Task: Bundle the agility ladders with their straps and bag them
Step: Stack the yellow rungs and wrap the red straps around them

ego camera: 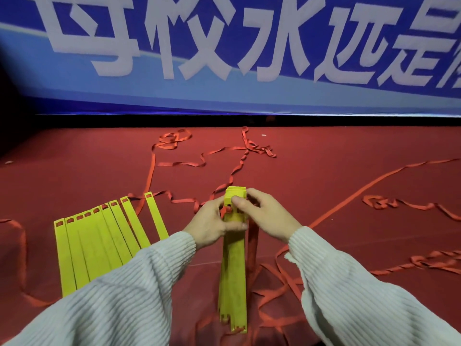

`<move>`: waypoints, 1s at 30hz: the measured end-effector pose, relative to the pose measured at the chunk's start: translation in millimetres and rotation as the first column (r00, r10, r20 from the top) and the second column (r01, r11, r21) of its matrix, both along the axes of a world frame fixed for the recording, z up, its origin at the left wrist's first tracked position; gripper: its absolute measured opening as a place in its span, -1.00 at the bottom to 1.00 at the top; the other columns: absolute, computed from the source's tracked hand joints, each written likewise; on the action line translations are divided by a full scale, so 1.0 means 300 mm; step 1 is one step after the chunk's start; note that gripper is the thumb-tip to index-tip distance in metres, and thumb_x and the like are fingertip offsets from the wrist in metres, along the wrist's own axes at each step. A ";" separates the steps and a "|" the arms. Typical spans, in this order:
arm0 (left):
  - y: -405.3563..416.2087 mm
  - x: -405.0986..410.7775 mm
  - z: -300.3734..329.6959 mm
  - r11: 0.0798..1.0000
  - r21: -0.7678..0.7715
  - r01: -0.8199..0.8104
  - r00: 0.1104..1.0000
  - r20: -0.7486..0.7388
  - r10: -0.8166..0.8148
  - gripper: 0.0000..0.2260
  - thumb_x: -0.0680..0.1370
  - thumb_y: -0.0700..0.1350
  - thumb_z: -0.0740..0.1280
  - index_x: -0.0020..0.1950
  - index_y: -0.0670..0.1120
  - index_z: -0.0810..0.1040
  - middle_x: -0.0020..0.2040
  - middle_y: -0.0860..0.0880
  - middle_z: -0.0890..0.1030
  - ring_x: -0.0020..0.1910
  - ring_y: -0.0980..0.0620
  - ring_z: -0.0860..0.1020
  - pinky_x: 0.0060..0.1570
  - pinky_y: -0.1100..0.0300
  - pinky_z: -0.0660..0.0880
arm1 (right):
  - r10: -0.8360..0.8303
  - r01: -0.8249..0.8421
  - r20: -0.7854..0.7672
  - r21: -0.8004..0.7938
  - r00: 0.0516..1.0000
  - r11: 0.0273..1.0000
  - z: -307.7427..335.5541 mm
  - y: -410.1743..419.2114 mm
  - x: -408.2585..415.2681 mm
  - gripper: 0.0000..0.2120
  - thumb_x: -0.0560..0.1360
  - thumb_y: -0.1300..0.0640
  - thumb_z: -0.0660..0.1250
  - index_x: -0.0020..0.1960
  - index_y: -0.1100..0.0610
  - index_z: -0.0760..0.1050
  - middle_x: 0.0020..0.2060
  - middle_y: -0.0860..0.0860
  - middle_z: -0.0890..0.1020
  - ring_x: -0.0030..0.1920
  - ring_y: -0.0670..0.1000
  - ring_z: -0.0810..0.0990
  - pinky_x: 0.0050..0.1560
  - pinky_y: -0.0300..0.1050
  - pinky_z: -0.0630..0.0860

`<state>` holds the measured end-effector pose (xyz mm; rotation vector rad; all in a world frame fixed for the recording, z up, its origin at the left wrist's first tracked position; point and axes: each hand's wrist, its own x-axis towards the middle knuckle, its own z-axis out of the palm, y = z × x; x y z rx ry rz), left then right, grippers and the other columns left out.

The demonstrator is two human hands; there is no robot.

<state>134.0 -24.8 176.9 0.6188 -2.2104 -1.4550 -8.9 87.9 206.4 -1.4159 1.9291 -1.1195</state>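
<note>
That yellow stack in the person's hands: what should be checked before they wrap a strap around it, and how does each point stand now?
1. Both hands on the stack of rungs: ok, left hand and right hand grip its far end.
2. Rungs lined up: ok at the far end; near ends look slightly uneven.
3. Red strap within reach: ok, beside the stack.
4. Straps untangled: not ok, loops on the floor.
5. Second ladder gathered: not ok, fanned out.
6. Bag ready: cannot tell, none visible.

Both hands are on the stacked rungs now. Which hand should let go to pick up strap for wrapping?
Probably the right hand: the red strap runs along the right side of the stack of yellow rungs, while the left hand keeps gripping the stack.
</note>
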 end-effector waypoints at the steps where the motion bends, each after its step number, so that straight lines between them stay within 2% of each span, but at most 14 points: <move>1: -0.008 0.001 -0.005 1.000 -0.003 -0.012 1.000 0.010 0.012 -0.60 0.41 -0.23 0.63 0.14 0.05 0.62 0.03 0.07 0.74 -0.01 0.23 0.67 0.03 0.34 0.51 | 0.026 -0.026 -0.003 0.003 1.000 1.000 -0.010 0.004 -0.009 -0.67 0.55 -0.27 0.35 0.19 -0.12 0.61 0.00 -0.17 0.72 0.02 -0.11 0.66 0.19 0.04 0.56; 3: -0.015 0.001 -0.014 0.998 -0.016 -0.066 0.998 0.019 0.066 -0.60 0.38 -0.13 0.66 0.14 0.04 0.63 0.02 0.07 0.74 0.00 0.19 0.69 0.04 0.25 0.56 | 0.031 -0.032 -0.069 -0.010 0.997 0.999 -0.022 0.008 -0.017 -0.72 0.57 -0.19 0.38 0.25 -0.16 0.60 0.01 -0.21 0.70 0.00 -0.14 0.64 0.17 0.01 0.57; 7: 0.056 -0.007 -0.045 0.968 -0.133 -0.212 0.977 -0.027 0.210 -0.65 0.50 -0.07 0.55 0.24 0.05 0.56 0.05 0.13 0.68 0.03 0.16 0.65 0.05 0.21 0.54 | -0.043 0.041 -0.145 -0.021 0.989 0.999 -0.030 -0.002 -0.001 -0.66 0.52 -0.33 0.30 0.21 -0.22 0.55 -0.03 -0.15 0.69 -0.07 -0.03 0.64 0.09 0.13 0.58; 10: 0.107 -0.020 -0.062 0.962 -0.028 -0.273 0.960 -0.067 0.271 -0.63 0.49 -0.05 0.46 0.25 0.10 0.45 0.08 0.11 0.64 0.09 0.08 0.64 0.16 0.01 0.58 | -0.044 0.046 -0.203 0.008 0.978 0.999 -0.044 -0.018 0.004 -0.59 0.48 -0.41 0.25 0.24 -0.25 0.50 -0.01 -0.12 0.69 -0.05 0.01 0.64 0.11 0.16 0.57; 12: 0.089 -0.026 -0.068 0.960 0.073 -0.269 0.959 -0.070 0.274 -0.58 0.41 -0.04 0.45 0.25 0.06 0.46 0.06 0.03 0.69 0.08 0.00 0.68 0.15 -0.16 0.60 | 0.022 -0.018 -0.154 0.025 0.988 1.000 -0.046 -0.022 -0.009 -0.57 0.48 -0.37 0.32 0.29 -0.24 0.51 0.07 -0.15 0.69 0.06 -0.03 0.63 0.19 0.09 0.55; 14: 0.065 -0.030 -0.069 0.970 0.104 -0.219 0.974 -0.040 0.224 -0.60 0.41 -0.15 0.41 0.24 -0.09 0.51 0.04 -0.10 0.70 0.07 -0.10 0.69 0.16 -0.22 0.60 | 0.077 -0.078 0.034 0.025 0.996 0.997 -0.056 -0.015 -0.027 -0.62 0.52 -0.17 0.45 0.30 -0.12 0.58 0.11 -0.14 0.70 0.12 -0.05 0.64 0.21 -0.03 0.55; 16: 0.062 -0.026 -0.044 0.981 0.105 -0.164 0.985 -0.031 0.168 -0.65 0.46 -0.25 0.41 0.24 -0.18 0.52 0.05 -0.19 0.69 0.07 -0.16 0.68 0.18 -0.11 0.62 | 0.085 -0.087 0.173 0.006 0.981 0.996 -0.054 0.002 -0.039 -0.78 0.56 0.14 0.48 0.21 0.06 0.65 -0.05 -0.12 0.73 -0.06 -0.12 0.65 0.00 -0.18 0.54; 18: 0.053 -0.025 -0.022 0.986 0.103 -0.133 0.989 -0.054 0.139 -0.62 0.52 -0.33 0.44 0.30 -0.18 0.46 0.11 -0.18 0.66 0.08 -0.04 0.66 0.18 0.14 0.59 | 0.030 -0.022 0.142 -0.057 0.989 0.998 -0.030 0.014 -0.047 -0.86 0.57 0.30 0.42 0.04 0.11 0.69 -0.20 -0.11 0.69 -0.19 -0.15 0.57 -0.10 -0.20 0.48; 19: 0.042 -0.024 -0.008 0.989 0.075 -0.125 0.989 -0.071 0.130 -0.60 0.53 -0.35 0.45 0.32 -0.15 0.43 0.12 -0.16 0.64 0.07 0.06 0.63 0.15 0.25 0.55 | -0.018 0.028 0.099 -0.103 0.995 0.994 -0.015 0.015 -0.054 -0.82 0.57 0.32 0.40 -0.04 0.07 0.69 -0.23 -0.11 0.68 -0.20 -0.15 0.56 -0.10 -0.19 0.47; 22: 0.018 -0.008 0.039 0.990 -0.001 -0.143 0.983 -0.118 0.142 -0.63 0.53 -0.31 0.46 0.24 -0.08 0.43 -0.04 -0.07 0.59 -0.17 0.22 0.53 -0.06 0.28 0.51 | -0.149 0.158 0.060 -0.190 0.987 0.969 0.054 0.015 -0.041 -0.76 0.53 0.28 0.27 -0.16 0.02 0.62 -0.30 -0.08 0.68 -0.24 -0.02 0.59 -0.08 -0.04 0.50; 24: 0.008 0.002 0.065 0.978 -0.037 -0.203 0.966 -0.168 0.194 -0.66 0.48 -0.14 0.53 0.19 -0.07 0.51 -0.13 0.02 0.55 -0.27 0.25 0.47 -0.18 0.33 0.45 | -0.161 0.164 0.031 -0.196 0.986 0.967 0.086 0.015 -0.004 -0.83 0.44 0.17 0.19 -0.17 0.03 0.55 -0.39 -0.10 0.59 -0.34 0.04 0.48 -0.22 -0.01 0.43; 26: -0.004 0.007 0.079 0.967 -0.068 -0.248 0.954 -0.193 0.231 -0.58 0.41 0.09 0.56 0.16 -0.07 0.61 -0.12 0.09 0.61 -0.21 0.21 0.53 -0.15 0.32 0.46 | -0.093 0.083 -0.037 -0.209 0.995 0.974 0.114 0.022 0.035 -0.92 0.46 0.13 0.24 -0.11 -0.02 0.48 -0.37 -0.13 0.50 -0.35 -0.04 0.41 -0.26 -0.03 0.37; 27: -0.010 0.008 0.085 0.961 -0.073 -0.268 0.948 -0.196 0.249 -0.57 0.40 0.12 0.55 0.14 -0.09 0.61 -0.11 0.08 0.63 -0.17 0.17 0.56 -0.12 0.27 0.48 | -0.069 0.045 -0.100 -0.218 0.993 0.975 0.125 0.024 0.047 -0.91 0.50 0.12 0.30 -0.06 -0.05 0.45 -0.33 -0.14 0.51 -0.33 -0.06 0.42 -0.24 -0.03 0.39; 30: -0.018 0.017 0.111 0.948 -0.069 -0.309 0.930 -0.228 0.287 -0.69 0.40 0.01 0.46 0.02 -0.13 0.53 -0.21 0.08 0.57 -0.27 0.15 0.49 -0.23 0.26 0.43 | -0.057 -0.021 -0.281 -0.268 0.958 0.963 0.170 0.032 0.062 -0.82 0.55 0.02 0.43 0.03 -0.09 0.42 -0.27 -0.10 0.56 -0.31 -0.06 0.48 -0.22 -0.12 0.42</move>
